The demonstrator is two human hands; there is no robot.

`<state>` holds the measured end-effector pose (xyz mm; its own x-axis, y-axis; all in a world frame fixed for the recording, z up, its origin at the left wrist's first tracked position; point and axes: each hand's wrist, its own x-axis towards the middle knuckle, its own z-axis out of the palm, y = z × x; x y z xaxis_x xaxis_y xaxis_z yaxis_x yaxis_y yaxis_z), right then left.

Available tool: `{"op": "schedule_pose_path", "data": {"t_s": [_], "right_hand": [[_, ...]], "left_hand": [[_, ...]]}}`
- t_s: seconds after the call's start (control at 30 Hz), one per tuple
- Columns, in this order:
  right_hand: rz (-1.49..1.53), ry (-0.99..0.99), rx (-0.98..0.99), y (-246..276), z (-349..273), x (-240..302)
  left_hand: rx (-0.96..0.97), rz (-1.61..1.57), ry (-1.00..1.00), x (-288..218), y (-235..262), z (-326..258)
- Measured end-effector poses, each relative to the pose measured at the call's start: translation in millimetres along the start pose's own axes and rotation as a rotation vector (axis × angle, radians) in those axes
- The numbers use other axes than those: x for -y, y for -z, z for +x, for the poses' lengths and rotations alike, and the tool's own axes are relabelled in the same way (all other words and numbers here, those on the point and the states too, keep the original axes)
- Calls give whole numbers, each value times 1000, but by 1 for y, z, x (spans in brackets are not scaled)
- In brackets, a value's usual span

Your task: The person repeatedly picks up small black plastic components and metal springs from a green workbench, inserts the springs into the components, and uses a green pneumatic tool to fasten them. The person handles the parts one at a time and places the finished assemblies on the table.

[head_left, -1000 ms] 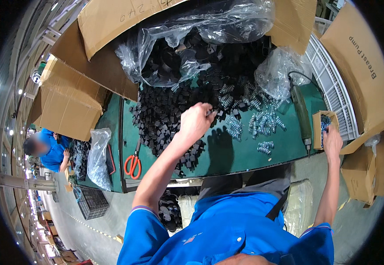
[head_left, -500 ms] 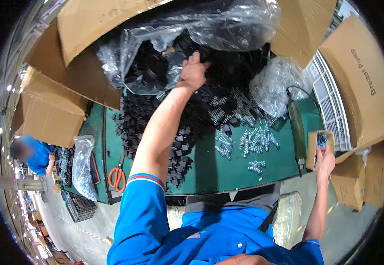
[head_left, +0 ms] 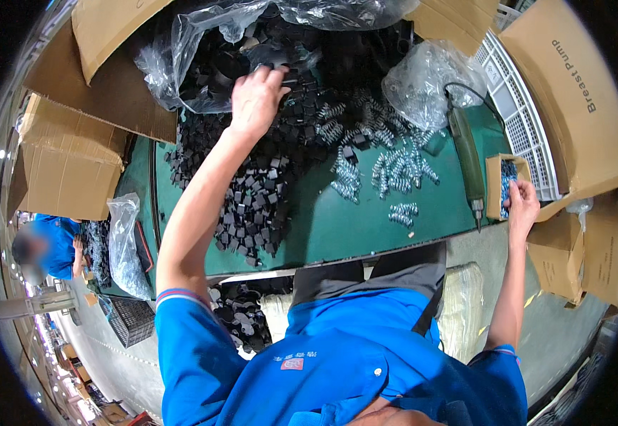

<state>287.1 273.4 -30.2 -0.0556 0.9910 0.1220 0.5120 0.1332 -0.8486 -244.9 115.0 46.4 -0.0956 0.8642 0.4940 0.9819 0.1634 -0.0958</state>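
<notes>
My left hand point(head_left: 258, 101) reaches over the far part of a heap of small black square parts point(head_left: 251, 206), beside the opening of a clear plastic bag point(head_left: 160, 74) with black pieces in it. Its fingers are bent but apart from the thumb, and nothing shows in them. At the right, my right hand point(head_left: 523, 206) has its fingers bent into a small cardboard box point(head_left: 494, 188) of small bluish metal parts point(head_left: 508, 172). The fingertips are closed among those parts; what they hold is too small to make out. Metal coil springs point(head_left: 397, 170) lie between the hands.
A green power screwdriver point(head_left: 467, 160) lies on the green table point(head_left: 302, 245) near the small box. Behind it are a crumpled clear bag point(head_left: 433, 82), a white plastic crate point(head_left: 526, 121) and cartons point(head_left: 572, 85). Another person point(head_left: 57, 245) works at the far left.
My left hand has come back from the bag toward the black parts, to the left. My right hand stays at the small box, its fingers shifted slightly. The whole view has shifted.
</notes>
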Motion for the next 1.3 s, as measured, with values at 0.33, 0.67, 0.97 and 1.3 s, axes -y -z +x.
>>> {"op": "schedule_pose_path", "data": {"t_s": [0.33, 0.67, 0.97, 1.3], "right_hand": [[604, 67, -7, 42, -20, -8], [628, -533, 381, 35, -122, 3], [394, -566, 195, 1, -165, -82], [433, -29, 209, 5, -134, 39]], "left_hand": [[464, -634, 525, -115, 148, -87], [725, -340, 404, -142, 53, -92], [691, -284, 465, -151, 41, -99], [613, -295, 434, -154, 41, -105]]}}
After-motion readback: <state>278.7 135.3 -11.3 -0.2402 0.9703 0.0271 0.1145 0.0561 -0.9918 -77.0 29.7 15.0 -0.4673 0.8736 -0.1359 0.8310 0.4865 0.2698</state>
